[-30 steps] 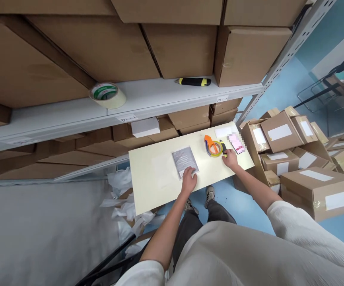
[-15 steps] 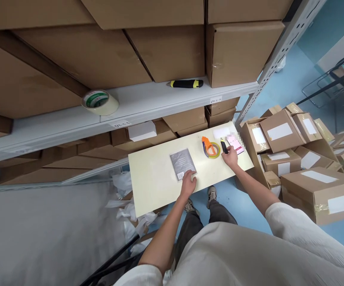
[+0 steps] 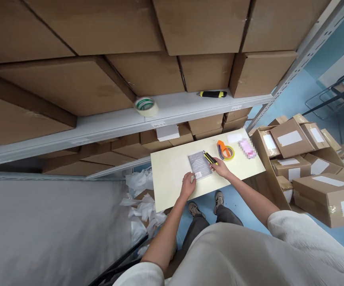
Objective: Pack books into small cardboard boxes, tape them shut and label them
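Observation:
A flat grey packet [image 3: 200,163] with a white label at its lower edge lies on the cream-coloured board [image 3: 168,174]. My left hand [image 3: 187,185] is at its lower left corner, fingers curled around the edge. In my right hand [image 3: 220,168] is a black and yellow utility knife [image 3: 210,157], held over the packet's right side with its tip pointing up and left. To the right rests an orange tape dispenser [image 3: 225,150] with yellow tape. Beyond it lies a pink item [image 3: 247,148], blurred out.
A second utility knife [image 3: 212,94] and a tape roll [image 3: 146,106] sit on the grey shelf [image 3: 177,104] before stacked cartons. At right, a large open carton [image 3: 271,174] holds several labelled boxes. White plastic wrapping [image 3: 142,186] is heaped left of the board.
My right hand has picked the utility knife up from beside the pink item and carried it left over the packet. My left hand has shifted to the packet's corner. The view has shifted too.

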